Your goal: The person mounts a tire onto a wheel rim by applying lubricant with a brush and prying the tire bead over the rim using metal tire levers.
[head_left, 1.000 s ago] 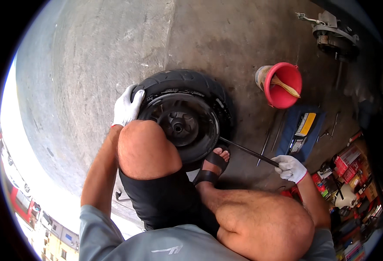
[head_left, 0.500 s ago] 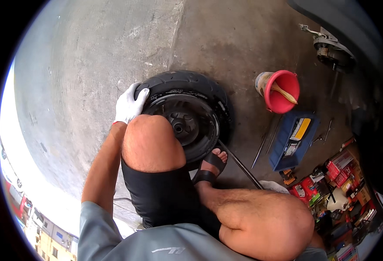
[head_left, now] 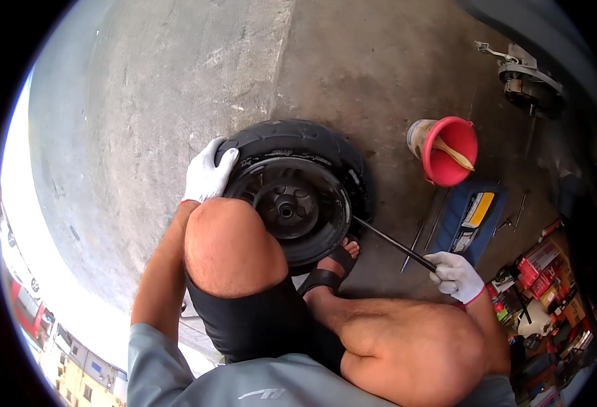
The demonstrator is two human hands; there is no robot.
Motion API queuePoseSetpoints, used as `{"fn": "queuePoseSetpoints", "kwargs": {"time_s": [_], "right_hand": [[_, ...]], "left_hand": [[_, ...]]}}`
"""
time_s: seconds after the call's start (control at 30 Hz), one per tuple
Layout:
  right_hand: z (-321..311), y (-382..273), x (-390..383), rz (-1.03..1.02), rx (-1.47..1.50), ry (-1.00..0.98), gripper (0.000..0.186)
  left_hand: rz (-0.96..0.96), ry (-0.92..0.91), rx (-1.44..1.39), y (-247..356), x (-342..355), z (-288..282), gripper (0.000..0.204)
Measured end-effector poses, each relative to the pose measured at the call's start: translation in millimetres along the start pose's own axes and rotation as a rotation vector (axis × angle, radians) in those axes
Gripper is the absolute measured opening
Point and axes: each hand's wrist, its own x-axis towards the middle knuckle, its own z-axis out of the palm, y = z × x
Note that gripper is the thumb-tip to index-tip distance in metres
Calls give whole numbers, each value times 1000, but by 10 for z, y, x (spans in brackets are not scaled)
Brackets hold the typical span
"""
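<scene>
A black motorcycle tire, mounted on a dark wheel rim, lies on the concrete floor in front of me. My left hand, in a white glove, grips the tire's left side, thumb on top and fingers partly hidden. Over to the right, my gloved right hand is wrapped around the outer end of a long metal tire lever. The lever's far tip meets the rim's right edge, beside the tire bead. My sandalled foot is against the wheel's near side, and my knee covers part of its lower left.
Right of the wheel stand a red bucket with a brush inside and a blue tray with a yellow-labelled item. Metal rods lie beside the tray. Cluttered boxes and tools fill the lower right; a dark vehicle part is beyond.
My right hand has come into view from behind my right leg, holding the lever. The lever's outer end has swung up and away from my knee. My left hand keeps its grip.
</scene>
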Motion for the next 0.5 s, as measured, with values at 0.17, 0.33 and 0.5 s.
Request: {"fn": "queuePoseSetpoints", "kwargs": {"time_s": [0.17,0.33,0.5], "right_hand": [[164,-108,37,5,-65,24,41],[201,123,295,-197,-1054,217,22],[62,449,451,-128,-715,148,18]], "left_hand": [[-39,-11,-51,11,25,-60,53],[-44,-60,-115,-13,40,-104,53],[-74,-169,-110,16,91,-139,61]]}}
